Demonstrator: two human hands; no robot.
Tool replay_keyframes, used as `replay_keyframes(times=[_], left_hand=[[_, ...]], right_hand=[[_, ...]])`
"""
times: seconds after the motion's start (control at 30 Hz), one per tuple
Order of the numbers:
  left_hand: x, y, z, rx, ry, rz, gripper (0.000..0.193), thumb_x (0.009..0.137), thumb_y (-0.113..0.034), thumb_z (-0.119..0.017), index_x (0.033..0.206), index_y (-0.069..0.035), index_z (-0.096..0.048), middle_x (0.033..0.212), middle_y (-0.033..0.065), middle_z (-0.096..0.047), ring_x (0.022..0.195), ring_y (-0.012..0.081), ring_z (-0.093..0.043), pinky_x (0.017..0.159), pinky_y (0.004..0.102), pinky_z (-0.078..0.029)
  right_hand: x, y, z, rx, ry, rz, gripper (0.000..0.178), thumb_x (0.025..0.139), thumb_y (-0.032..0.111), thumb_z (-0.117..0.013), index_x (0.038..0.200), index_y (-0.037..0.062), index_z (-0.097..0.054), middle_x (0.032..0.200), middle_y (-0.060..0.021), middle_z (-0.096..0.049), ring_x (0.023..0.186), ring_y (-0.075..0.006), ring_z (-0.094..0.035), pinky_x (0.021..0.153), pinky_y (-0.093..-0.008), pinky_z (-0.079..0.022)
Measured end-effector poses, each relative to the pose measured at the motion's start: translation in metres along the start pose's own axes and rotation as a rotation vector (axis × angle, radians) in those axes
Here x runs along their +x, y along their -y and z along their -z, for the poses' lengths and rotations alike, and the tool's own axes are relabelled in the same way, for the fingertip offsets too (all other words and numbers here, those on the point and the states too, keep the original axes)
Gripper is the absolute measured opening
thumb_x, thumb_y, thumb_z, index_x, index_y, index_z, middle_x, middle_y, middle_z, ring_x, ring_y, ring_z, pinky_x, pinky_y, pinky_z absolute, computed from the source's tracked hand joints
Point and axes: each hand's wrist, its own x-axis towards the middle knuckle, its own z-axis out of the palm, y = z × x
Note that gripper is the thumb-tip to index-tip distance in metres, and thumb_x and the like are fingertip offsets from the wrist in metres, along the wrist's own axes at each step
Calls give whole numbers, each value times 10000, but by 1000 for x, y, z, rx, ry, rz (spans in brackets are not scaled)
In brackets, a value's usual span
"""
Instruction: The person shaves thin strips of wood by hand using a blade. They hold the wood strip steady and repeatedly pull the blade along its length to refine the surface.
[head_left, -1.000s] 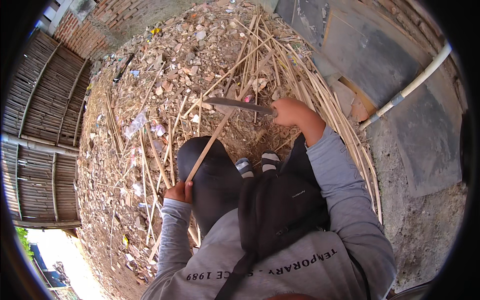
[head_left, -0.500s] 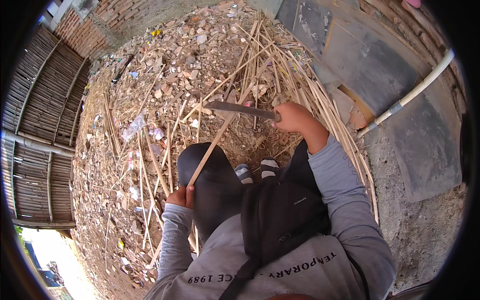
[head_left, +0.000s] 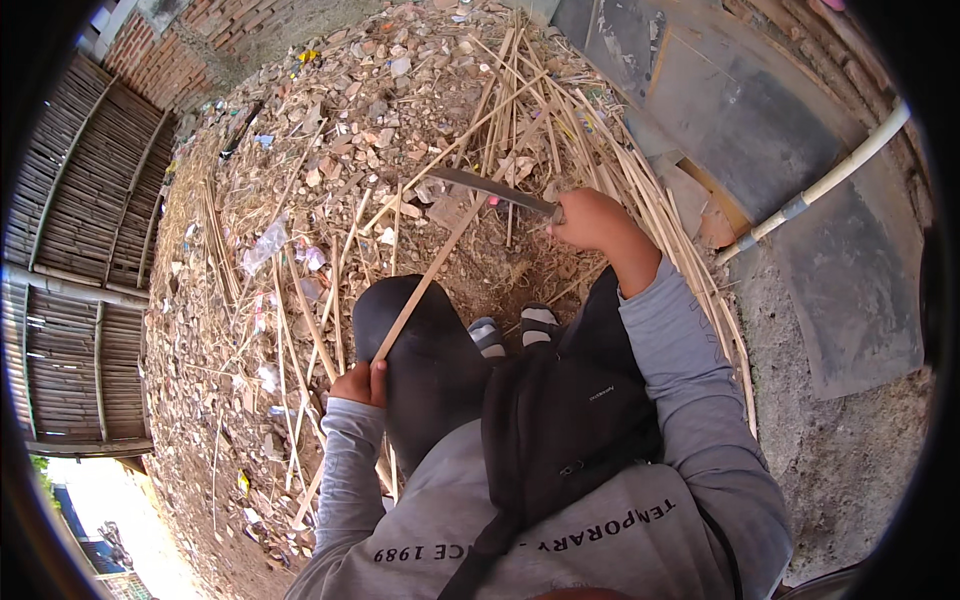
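Observation:
A machete (head_left: 490, 187) with a long dark blade is gripped by its handle in my right hand (head_left: 590, 219), held out ahead of my knees. Its blade points left and slightly away, crossing over the far part of a bamboo strip (head_left: 425, 283). That strip slants from my left hand (head_left: 361, 383), across my left knee, toward the pile ahead. My left fingers are closed round it at the near end, thumb on top. Whether the blade touches the strip I cannot tell.
Long bamboo strips (head_left: 650, 210) lie in a pile ahead and along my right side. More thin strips (head_left: 305, 300) are scattered at my left. Rubble and litter cover the ground. Dark panels (head_left: 745, 110) and a pale pole (head_left: 830, 175) stand right; a bamboo wall (head_left: 80, 190) stands left.
The machete has tilted, its tip rising away from me, and my right hand has shifted slightly right. My left hand has moved a little, still holding the bamboo strip.

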Motion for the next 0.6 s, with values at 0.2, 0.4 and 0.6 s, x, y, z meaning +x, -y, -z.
replay_keyframes(times=[0.2,0.4,0.6], left_hand=[[5,-3,7,27,58,17,480,905,-433,-465,651,-30,-519,583,233,-540,576,434,-549,519,496,-418],[-4,4,12,-118,74,55,495,908,-453,-458,711,-8,-547,581,224,-538,574,402,-557,535,455,-414],[-15,8,22,-401,303,138,528,940,-464,-417,742,11,-532,599,93,-479,579,171,-441,568,347,-378]], right_hand=[[-2,8,-15,-47,36,74,347,730,337,-692,928,56,-641,885,-163,-644,867,-340,-618,741,-435,-487],[10,-10,-22,113,73,173,371,709,333,-701,918,33,-635,869,-165,-642,852,-340,-617,736,-435,-480],[3,-10,-13,61,-15,30,381,692,322,-714,927,32,-638,861,-165,-642,838,-342,-616,733,-431,-480]])
